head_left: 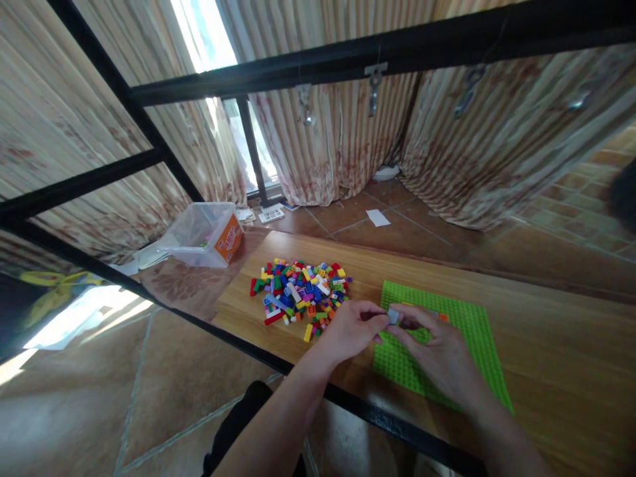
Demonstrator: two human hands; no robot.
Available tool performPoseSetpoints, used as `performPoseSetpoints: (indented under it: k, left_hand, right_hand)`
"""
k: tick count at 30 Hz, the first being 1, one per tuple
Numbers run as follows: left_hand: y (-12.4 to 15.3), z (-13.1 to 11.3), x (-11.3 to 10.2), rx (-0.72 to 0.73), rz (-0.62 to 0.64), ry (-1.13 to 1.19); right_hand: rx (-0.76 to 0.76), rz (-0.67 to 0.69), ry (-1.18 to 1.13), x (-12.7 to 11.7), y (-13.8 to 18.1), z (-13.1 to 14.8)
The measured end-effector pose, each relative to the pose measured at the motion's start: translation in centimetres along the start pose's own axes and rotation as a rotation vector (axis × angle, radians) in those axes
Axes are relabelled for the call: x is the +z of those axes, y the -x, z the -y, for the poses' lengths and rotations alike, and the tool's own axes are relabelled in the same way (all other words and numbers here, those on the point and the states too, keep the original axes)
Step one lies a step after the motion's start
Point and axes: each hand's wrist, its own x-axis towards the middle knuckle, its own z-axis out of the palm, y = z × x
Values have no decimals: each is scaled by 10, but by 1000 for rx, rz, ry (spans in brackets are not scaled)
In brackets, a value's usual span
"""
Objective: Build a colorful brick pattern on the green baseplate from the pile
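A small light grey-blue toy brick (393,316) is pinched between my two hands, above the left part of a green studded baseplate (472,331). My left hand (350,328) grips it from the left with thumb and fingers pressed together. From the right, my right hand (434,338) has its fingertips closed on the same brick. Behind the right hand, a few orange and yellow bricks (442,317) show on the baseplate, mostly hidden by the fingers. A loose pile of many-coloured bricks (303,291) lies just left of my left hand.
Everything rests on a long wooden table (561,351) with a black metal frame (368,411). Beyond its left end, a clear plastic bin (199,232) with an orange label stands on the floor. Black bars (328,63) cross above, with striped curtains (318,146) behind.
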Motion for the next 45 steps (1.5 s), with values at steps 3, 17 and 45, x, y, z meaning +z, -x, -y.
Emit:
performPoseSetpoints:
  k: [3, 17, 45]
  left_hand:
    - [2, -8, -14, 76, 6, -221]
    - [33, -24, -168, -141, -742, -877]
    - [10, -19, -21, -230, 204, 69]
  right_hand:
    - [4, -23, 10, 3, -1, 5]
    - [222, -193, -53, -2, -1, -12]
    - [288, -188, 51, -73, -3, -44]
